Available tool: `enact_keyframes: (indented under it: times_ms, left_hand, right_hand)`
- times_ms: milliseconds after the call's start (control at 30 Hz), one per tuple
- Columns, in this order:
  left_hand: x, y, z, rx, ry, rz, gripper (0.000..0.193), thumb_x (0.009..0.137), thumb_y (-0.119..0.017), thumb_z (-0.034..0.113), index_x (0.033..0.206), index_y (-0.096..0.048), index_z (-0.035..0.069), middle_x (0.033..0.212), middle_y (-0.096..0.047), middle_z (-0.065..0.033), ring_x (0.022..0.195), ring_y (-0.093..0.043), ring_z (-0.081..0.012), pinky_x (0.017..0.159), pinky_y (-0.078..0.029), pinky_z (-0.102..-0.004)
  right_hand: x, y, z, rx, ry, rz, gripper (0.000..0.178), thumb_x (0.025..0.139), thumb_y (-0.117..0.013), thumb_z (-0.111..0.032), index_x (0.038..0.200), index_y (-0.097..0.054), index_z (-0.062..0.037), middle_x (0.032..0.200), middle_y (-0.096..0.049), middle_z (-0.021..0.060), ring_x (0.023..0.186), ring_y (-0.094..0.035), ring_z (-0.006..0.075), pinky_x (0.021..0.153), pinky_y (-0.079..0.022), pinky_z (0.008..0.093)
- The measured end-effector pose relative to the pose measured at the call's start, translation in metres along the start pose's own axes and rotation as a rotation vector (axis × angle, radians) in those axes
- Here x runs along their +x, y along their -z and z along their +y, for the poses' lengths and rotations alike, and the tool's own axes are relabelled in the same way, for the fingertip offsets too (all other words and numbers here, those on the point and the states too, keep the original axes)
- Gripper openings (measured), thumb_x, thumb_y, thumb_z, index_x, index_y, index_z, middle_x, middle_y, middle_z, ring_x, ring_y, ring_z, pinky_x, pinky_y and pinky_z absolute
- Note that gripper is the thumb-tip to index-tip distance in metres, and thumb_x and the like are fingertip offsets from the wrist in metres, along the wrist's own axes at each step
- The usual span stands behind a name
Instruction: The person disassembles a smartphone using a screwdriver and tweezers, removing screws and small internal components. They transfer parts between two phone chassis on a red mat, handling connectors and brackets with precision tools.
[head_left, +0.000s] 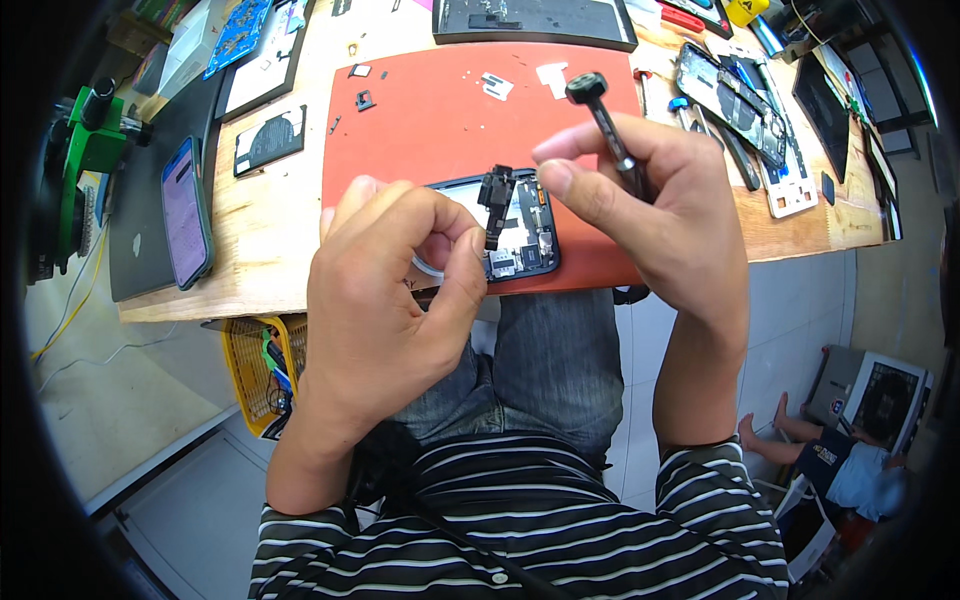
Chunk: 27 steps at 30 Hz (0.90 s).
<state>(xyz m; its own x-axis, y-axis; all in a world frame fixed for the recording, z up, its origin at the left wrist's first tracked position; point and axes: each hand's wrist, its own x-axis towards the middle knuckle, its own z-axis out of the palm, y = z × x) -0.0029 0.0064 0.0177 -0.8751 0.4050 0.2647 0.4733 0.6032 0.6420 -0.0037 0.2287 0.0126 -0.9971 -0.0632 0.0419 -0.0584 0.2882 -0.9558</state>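
Observation:
Between the thumb and fingers of my left hand (pixel 390 290) is a small black phone part (pixel 496 200), held up over an opened phone (pixel 545 225). The phone lies on a red mat (pixel 430 110) near the table's front edge, its inner boards and connectors showing. My right hand (pixel 660 200) is closed around a dark screwdriver (pixel 610 130), whose knobbed end points up and away. The right thumb and forefinger are beside the phone's right edge, a little apart from the black part. My left hand hides the phone's left side.
Small loose parts lie on the mat, among them white pieces (pixel 495 86) and a black bracket (pixel 365 100). A phone (pixel 186 212) leans at left near a green clamp stand (pixel 95 150). Another stripped phone (pixel 730 100) sits at right. A yellow basket (pixel 245 370) is below the table.

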Motion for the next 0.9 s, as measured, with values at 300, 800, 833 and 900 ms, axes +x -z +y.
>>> enact_keyframes:
  times_ms: [300, 800, 833, 900]
  left_hand:
    - [-0.002, 0.002, -0.002, -0.07, -0.04, 0.023, 0.009, 0.095, -0.074, 0.005, 0.09, -0.068, 0.0, 0.08, -0.063, -0.0054, 0.079, -0.054, -0.0169, 0.075, -0.043, -0.0305]
    - [-0.001, -0.003, -0.008, -1.016, 0.361, -0.061, 0.015, 0.097, -0.079, 0.006, 0.107, -0.074, -0.004, 0.091, -0.072, -0.0007, 0.08, -0.064, -0.0031, 0.07, -0.052, -0.0187]
    - [-0.001, -0.003, -0.01, -0.938, 0.362, -0.035, 0.015, 0.096, -0.081, 0.007, 0.106, -0.075, -0.003, 0.088, -0.071, 0.001, 0.077, -0.06, -0.0012, 0.067, -0.048, -0.0171]
    - [-0.001, -0.004, -0.011, -0.86, 0.365, 0.015, 0.016, 0.093, -0.083, 0.007, 0.103, -0.076, -0.002, 0.082, -0.068, 0.0039, 0.071, -0.053, 0.0014, 0.061, -0.041, -0.0156]
  right_hand:
    - [0.012, -0.001, -0.009, 0.056, 0.051, -0.155, 0.022, 0.095, -0.082, -0.015, 0.105, -0.077, 0.0036, 0.069, -0.055, -0.0098, 0.061, -0.042, -0.0018, 0.054, -0.028, 0.0199]
    - [-0.002, -0.001, -0.007, 0.281, 0.052, -0.097, 0.024, 0.095, -0.079, -0.007, 0.115, -0.076, 0.0062, 0.072, -0.065, -0.0043, 0.057, -0.045, -0.002, 0.05, -0.031, 0.0184]
    - [-0.003, -0.002, -0.008, 0.306, 0.004, -0.075, 0.025, 0.096, -0.079, -0.01, 0.115, -0.076, 0.0058, 0.065, -0.053, -0.0108, 0.052, -0.039, -0.0035, 0.047, -0.023, 0.0194]
    - [-0.007, 0.0, -0.007, 0.303, -0.036, -0.095, 0.023, 0.098, -0.078, -0.012, 0.114, -0.076, 0.0043, 0.067, -0.05, -0.0122, 0.058, -0.039, -0.0021, 0.052, -0.026, 0.0203]
